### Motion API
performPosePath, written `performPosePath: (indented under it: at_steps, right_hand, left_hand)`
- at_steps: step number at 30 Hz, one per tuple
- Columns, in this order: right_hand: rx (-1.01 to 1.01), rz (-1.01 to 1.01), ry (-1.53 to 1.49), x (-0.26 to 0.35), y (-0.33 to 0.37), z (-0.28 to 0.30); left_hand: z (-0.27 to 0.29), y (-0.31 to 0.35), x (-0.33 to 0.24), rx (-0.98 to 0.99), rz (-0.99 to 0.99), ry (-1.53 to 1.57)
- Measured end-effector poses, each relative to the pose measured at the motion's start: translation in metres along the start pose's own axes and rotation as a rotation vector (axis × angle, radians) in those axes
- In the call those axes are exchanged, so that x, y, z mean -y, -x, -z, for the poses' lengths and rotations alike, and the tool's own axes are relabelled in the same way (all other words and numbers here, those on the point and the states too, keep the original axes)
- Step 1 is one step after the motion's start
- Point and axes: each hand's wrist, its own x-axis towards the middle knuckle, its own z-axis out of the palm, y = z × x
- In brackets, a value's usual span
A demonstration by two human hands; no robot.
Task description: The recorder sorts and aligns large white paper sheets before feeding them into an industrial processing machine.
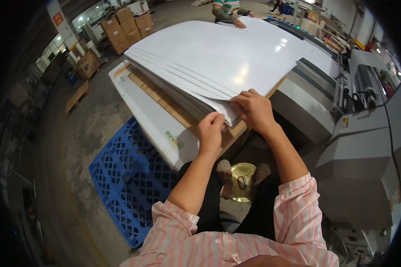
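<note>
A stack of large glossy white sheets [187,49] lies in front of me, its near edge fanned into several layers. My right hand [255,111] is closed on the near corner of the upper sheets, and the top one bends up there. Just left of it and slightly lower, my left hand [211,130] pinches the edge of the sheets at the same corner. How many sheets each hand grips is hidden. Under the stack are a brown board [165,98] and a white panel [151,120] with printing on it.
A blue plastic pallet [131,178] lies on the floor at left. A grey machine [356,147] stands close on my right. At the far edge of the sheets, another person's hand [240,24] rests. Cardboard boxes [124,29] are piled at back left. A round yellowish stool [243,175] sits between my feet.
</note>
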Motion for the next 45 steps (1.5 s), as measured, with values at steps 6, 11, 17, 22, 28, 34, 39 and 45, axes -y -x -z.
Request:
performPosePath:
  at_steps: [6,11,17,22,28,34,39,45]
  right_hand:
    - [0.060,0.034,-0.018,-0.003,0.001,-0.004]
    - [0.079,0.205,-0.190,0.011,0.002,0.013]
    - [-0.193,-0.034,-0.148,0.004,-0.005,-0.005]
    - [-0.361,-0.256,-0.367,0.005,-0.017,0.009]
    - [-0.033,0.068,0.027,0.008,0.002,-0.001]
    - [-0.006,0.020,0.145,0.007,0.008,-0.007]
    - [0.040,0.005,0.161,0.006,0.006,-0.008]
    - [0.066,-0.106,-0.115,0.015,0.004,0.003]
  left_hand:
    - [0.011,-0.003,0.007,0.050,-0.015,-0.150]
    - [-0.001,0.007,-0.011,0.004,0.008,0.125]
    - [-0.002,0.001,0.007,-0.038,-0.097,-0.228]
    - [0.003,-0.001,0.015,-0.040,-0.200,-0.282]
    - [0.004,-0.002,0.013,-0.051,-0.179,-0.252]
    - [0.004,0.000,0.011,-0.029,-0.148,-0.268]
    - [-0.003,0.005,0.002,-0.118,-0.062,0.162]
    - [0.005,-0.005,-0.001,-0.026,0.008,0.231]
